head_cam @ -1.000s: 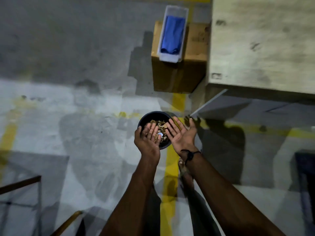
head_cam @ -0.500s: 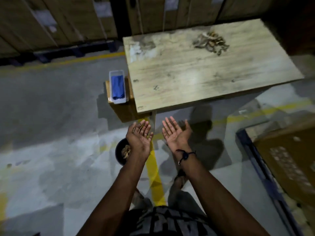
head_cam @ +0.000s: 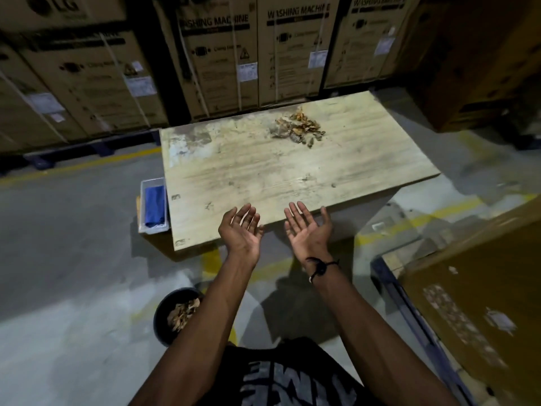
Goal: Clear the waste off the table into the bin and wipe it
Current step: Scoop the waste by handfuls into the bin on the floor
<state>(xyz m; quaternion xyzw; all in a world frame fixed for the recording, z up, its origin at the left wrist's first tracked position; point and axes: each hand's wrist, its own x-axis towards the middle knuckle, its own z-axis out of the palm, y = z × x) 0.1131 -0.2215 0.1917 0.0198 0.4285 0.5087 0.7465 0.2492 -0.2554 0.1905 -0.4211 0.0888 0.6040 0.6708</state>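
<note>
With our left hand (head_cam: 240, 230) and right hand (head_cam: 308, 230) released and empty, palms up, we judge the next scoop calls for reaching the waste (head_cam: 298, 129) far across the table (head_cam: 234, 171).

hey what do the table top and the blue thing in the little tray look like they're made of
Table top: looks like pale wood or wood-look laminate, matte, with grain lines and dark stains. Blue thing: probably a soft folded cloth, dull and creased. White tray: likely plastic, thin and slightly translucent.

Dim warehouse: stacked washing-machine cartons (head_cam: 248, 54) behind, grey concrete floor (head_cam: 73, 230) with yellow lines.
</note>
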